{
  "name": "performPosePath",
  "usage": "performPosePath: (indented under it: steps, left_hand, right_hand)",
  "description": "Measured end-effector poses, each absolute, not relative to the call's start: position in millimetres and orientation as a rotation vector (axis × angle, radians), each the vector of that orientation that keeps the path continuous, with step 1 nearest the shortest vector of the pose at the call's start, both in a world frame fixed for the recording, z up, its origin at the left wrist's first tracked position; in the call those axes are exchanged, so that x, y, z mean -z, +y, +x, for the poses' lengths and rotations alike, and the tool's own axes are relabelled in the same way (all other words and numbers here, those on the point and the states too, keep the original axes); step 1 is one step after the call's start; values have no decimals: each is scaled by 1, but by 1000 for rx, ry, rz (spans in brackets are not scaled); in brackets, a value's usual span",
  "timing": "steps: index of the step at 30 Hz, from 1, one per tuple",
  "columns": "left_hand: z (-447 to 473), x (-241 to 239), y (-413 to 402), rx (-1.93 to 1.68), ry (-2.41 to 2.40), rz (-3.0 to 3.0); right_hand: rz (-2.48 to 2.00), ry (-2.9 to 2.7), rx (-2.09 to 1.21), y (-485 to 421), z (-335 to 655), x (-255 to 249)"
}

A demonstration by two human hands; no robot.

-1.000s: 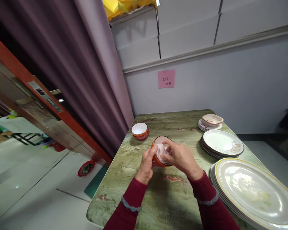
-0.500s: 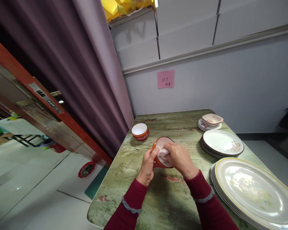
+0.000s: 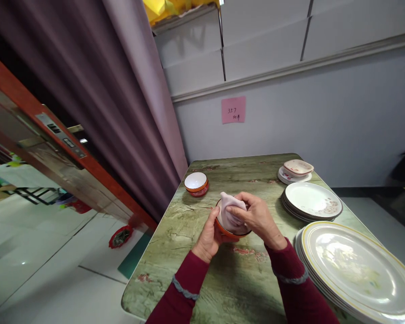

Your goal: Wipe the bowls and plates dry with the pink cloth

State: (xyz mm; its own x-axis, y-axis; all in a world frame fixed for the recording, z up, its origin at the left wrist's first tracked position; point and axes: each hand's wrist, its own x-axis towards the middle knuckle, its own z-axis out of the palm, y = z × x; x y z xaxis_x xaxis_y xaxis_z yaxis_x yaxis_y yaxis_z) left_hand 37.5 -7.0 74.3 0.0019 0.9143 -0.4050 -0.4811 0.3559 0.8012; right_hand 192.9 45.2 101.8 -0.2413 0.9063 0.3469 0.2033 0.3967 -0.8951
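An orange bowl point(image 3: 230, 236) with a white inside and dark rim is held over the table's middle. My left hand point(image 3: 209, 234) grips its left side, thumb over the rim. A pale pinkish-white cloth point(image 3: 232, 211) is bunched in my right hand point(image 3: 258, 216), which presses it at the bowl's mouth and right inner side. The cloth hides most of the inside. Farther back on the left, another orange bowl point(image 3: 196, 182), white within, sits on a red patterned one.
On the table's right stand a stack of large oval plates point(image 3: 357, 270), a stack of dark-rimmed plates point(image 3: 313, 200), and small plates point(image 3: 294, 178) under a squarish dish point(image 3: 299, 167). The wall point(image 3: 273, 121) lies behind; a purple curtain point(image 3: 138, 112) and door edge point(image 3: 97, 166) are left.
The bowl has tipped to face more upward. My right hand has shifted slightly right, and more of the cloth now stands above the rim. My left hand still grips the bowl.
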Motion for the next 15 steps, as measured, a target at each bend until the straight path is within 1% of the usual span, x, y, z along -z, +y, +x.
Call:
performPosePath:
  steps: [2, 8, 13, 15]
  left_hand:
    - [40, -72, -8, -1156, 1054, 479]
    - [42, -72, -10, -1130, 1020, 449]
    - [36, -75, -6, -1145, 1033, 466]
    - [33, -75, -6, -1140, 1004, 468]
  right_hand:
    - [-992, -1660, -923, 44, 188, -99]
    - [-1135, -1550, -706, 42, 181, -98]
    - [-1127, -1617, -700, 50, 184, -104]
    - [-1144, -1634, -631, 54, 181, -105]
